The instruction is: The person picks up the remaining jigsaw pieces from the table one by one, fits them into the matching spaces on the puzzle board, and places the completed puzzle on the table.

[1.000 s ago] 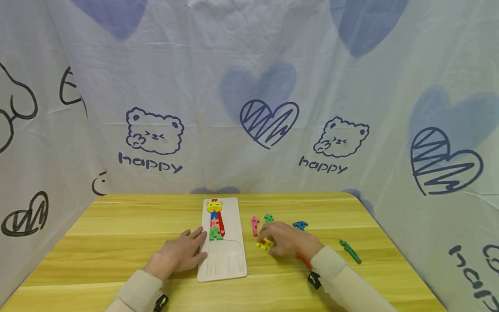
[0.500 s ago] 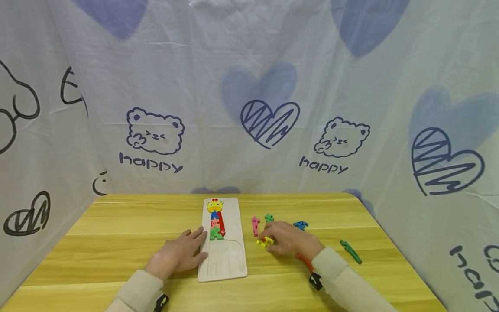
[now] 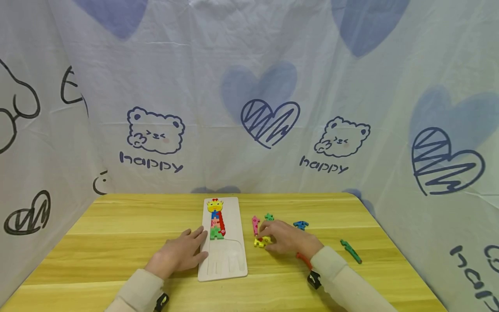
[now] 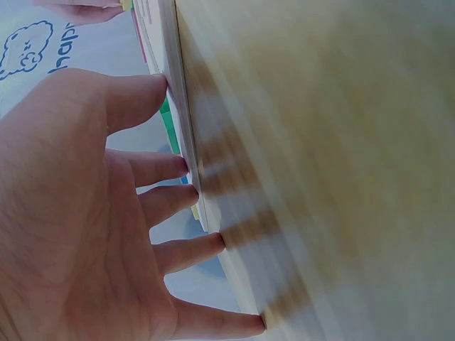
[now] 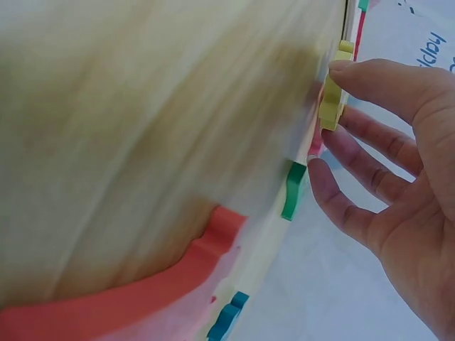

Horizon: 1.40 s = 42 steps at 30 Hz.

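Observation:
A pale wooden puzzle board point(image 3: 231, 223) lies upright to the view, with a yellow giraffe head point(image 3: 215, 205), a blue neck piece, a pink one, a green piece point(image 3: 216, 234) and a red strip point(image 3: 222, 225) set in it. Lower down, its recess shows bare wood. Spread fingers of my left hand point(image 3: 177, 255) touch the board's left edge; the left wrist view shows them nearly straight. Right of the board, my right hand point(image 3: 289, 239) pinches a yellow puzzle piece point(image 3: 260, 242) between thumb and fingers, close over the table, as the right wrist view point(image 5: 331, 103) confirms.
Loose puzzle pieces lie around my right hand: a pink one point(image 3: 255, 225), a small green one point(image 3: 269, 216), a blue one point(image 3: 300, 225) and a long green one point(image 3: 351, 251). A red piece point(image 5: 206, 252) lies under my right wrist. A printed cloth point(image 3: 218, 151) hangs behind the table.
The yellow puzzle piece has shifted slightly left and turned a little in my right hand's fingers. My left hand stays in place at the board.

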Tool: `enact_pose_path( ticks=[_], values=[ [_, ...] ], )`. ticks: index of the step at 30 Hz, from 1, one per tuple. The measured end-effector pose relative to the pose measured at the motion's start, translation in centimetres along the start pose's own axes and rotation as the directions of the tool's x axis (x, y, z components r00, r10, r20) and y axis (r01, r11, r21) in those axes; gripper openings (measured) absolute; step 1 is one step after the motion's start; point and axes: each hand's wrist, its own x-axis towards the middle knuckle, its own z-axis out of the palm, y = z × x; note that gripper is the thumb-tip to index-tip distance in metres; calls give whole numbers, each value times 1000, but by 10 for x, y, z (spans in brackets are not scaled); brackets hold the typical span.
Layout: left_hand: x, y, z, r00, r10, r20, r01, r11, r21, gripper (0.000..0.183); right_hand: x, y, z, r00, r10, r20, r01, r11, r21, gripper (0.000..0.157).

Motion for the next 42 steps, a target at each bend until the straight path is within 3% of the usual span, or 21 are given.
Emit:
enact_pose_path(
  ticks=[6,18,30,42],
  values=[
    [1,0,0,1000,3,5,-3,1000,-2,67,4,-7,-4,1000,-2,-20,2,1000,-15,33],
    [1,-1,2,1000,5,16,-6,1000,3,67,19,-18,-8,994,-105,-15,104,993,-60,30],
    [2,-2,4,1000,8,14,-8,1000,8,67,35,-33,-13,985,-171,-21,170,985,-12,31],
    [1,-1,1,1000,3,15,-3,1000,1,67,45,-46,-10,988,-154,-3,154,988,-30,33]
  ],
)
